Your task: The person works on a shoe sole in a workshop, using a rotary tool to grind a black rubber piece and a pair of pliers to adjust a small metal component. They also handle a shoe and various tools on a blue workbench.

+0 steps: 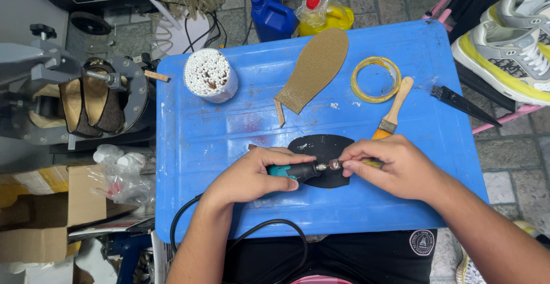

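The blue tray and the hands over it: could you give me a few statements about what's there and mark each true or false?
1. The left hand holds a corded rotary tool with a teal and black body. True.
2. The right hand is resting flat on the blue tray, away from the tool. False: its fingertips pinch at the tool's tip.
3. A tan insole-shaped piece lies on the tray beyond the hands. True.
4. The paintbrush stands upright in the cup of white sticks. False: it lies flat on the tray, beside the ring of yellow tape.
5. A black sole-shaped piece lies under the hands. True.
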